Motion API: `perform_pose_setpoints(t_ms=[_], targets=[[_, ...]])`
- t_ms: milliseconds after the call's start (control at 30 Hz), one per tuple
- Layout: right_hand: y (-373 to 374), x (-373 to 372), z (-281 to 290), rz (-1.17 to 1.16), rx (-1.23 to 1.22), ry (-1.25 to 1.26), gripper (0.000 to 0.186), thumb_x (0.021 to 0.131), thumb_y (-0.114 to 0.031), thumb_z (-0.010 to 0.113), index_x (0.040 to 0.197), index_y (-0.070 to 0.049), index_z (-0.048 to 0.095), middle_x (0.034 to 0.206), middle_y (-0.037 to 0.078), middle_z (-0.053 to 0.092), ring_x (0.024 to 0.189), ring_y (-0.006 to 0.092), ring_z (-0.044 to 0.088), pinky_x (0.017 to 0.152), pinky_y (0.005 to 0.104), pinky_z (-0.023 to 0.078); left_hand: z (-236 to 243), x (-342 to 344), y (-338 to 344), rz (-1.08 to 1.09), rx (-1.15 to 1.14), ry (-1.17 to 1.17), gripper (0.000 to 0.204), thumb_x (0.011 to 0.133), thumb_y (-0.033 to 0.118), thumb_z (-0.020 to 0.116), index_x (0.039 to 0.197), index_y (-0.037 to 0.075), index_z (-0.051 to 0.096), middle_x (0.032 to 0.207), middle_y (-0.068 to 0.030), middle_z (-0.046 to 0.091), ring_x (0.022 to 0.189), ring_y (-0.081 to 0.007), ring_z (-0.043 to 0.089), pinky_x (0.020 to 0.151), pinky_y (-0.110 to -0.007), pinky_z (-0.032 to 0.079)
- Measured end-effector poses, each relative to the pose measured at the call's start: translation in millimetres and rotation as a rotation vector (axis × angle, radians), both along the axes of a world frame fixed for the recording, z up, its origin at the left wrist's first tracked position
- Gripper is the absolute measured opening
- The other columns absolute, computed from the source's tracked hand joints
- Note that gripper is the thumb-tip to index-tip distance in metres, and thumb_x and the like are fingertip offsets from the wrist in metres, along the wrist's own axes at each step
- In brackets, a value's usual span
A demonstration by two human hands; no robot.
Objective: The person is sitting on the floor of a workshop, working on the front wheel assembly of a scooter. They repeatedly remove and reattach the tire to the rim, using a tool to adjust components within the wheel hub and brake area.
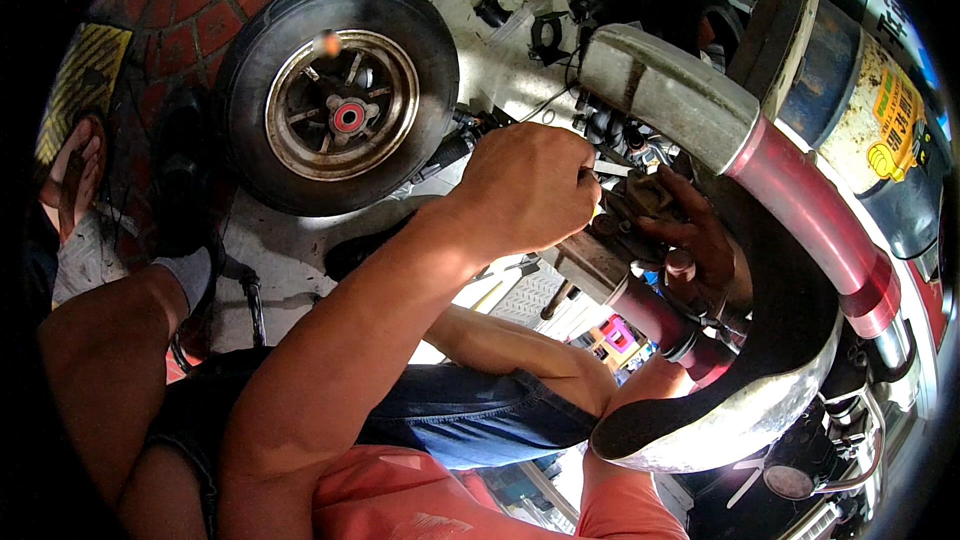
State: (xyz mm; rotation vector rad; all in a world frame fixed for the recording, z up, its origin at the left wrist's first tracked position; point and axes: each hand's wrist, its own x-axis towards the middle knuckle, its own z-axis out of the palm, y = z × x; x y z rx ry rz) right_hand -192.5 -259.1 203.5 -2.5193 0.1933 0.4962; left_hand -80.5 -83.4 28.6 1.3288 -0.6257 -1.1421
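Observation:
My left hand (540,185) is closed in a fist beside the lower end of a motorcycle front fork. A slim pale metal bar (611,168) shows just past its knuckles, and I cannot tell for certain that it lies in the fist. On the fork's inner side my right hand (715,245), in shadow, has its fingers curled around a dirty metal part that looks like a brake caliper (650,195). The fork has two red tubes (815,210) with a grey lower leg (680,90). A pale fender (730,430) curves below and right of my right hand.
A wheel with its tyre (245,110) lies on the floor at the upper left. Small loose parts (548,35) lie at the top. A rusty drum (860,90) stands at the right. Another person's foot (75,175) is at the far left.

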Motion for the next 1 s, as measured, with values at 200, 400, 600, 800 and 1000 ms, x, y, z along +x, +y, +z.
perform_pose_setpoints(t_ms=[200, 400, 600, 800, 1000], targets=[[-3, -1, 6, 0.018, -0.006, 0.018, 0.047, 0.107, -0.045, 0.062, 0.116, -0.002, 0.079, 0.147, 0.036, 0.058, 0.137, 0.0462, 0.06, 0.116, 0.0541, 0.042, 4, -1, -2, 0.015, -0.021, -0.069, 0.028, 0.09, 0.022, 0.06, 0.082, -0.003, 0.072, 0.087, -0.027, 0.07, 0.086, -0.0467, 0.07, 0.083, -0.056, 0.054], [-9, -1, 5, 0.051, 0.001, 0.05, 0.046, 0.107, -0.045, 0.062, 0.117, -0.002, 0.078, 0.147, 0.036, 0.057, 0.137, 0.0463, 0.059, 0.116, 0.054, 0.042, 6, 0, -2, 0.043, 0.002, -0.153, 0.029, 0.092, 0.021, 0.059, 0.083, -0.003, 0.072, 0.09, -0.0272, 0.07, 0.089, -0.0468, 0.07, 0.085, -0.057, 0.054], [0, 2, 13, 0.019, -0.032, 0.07, 0.059, 0.11, -0.054, 0.053, 0.115, 0.0, 0.078, 0.149, 0.034, 0.058, 0.139, 0.0448, 0.059, 0.116, 0.0515, 0.045, 12, 3, -3, 0.031, -0.007, -0.108, 0.03, 0.092, 0.021, 0.059, 0.082, -0.004, 0.072, 0.089, -0.0273, 0.07, 0.088, -0.0468, 0.07, 0.085, -0.056, 0.054], [4, -1, -1, -0.066, 0.017, -0.024, 0.048, 0.106, -0.048, 0.064, 0.111, -0.002, 0.08, 0.144, 0.033, 0.062, 0.132, 0.0436, 0.064, 0.113, 0.0519, 0.046, 8, 3, -1, 0.021, -0.014, -0.107, 0.03, 0.092, 0.021, 0.059, 0.082, -0.004, 0.072, 0.089, -0.0276, 0.07, 0.088, -0.0472, 0.07, 0.085, -0.057, 0.054], [-1, -2, 0, 0.008, 0.053, -0.051, 0.041, 0.107, -0.036, 0.066, 0.12, 0.002, 0.075, 0.145, 0.031, 0.062, 0.132, 0.0412, 0.063, 0.114, 0.0517, 0.046, 12, 8, -1, -0.062, -0.014, -0.115, 0.028, 0.093, 0.022, 0.061, 0.085, -0.002, 0.072, 0.089, -0.0273, 0.071, 0.089, -0.0473, 0.07, 0.085, -0.057, 0.054]])
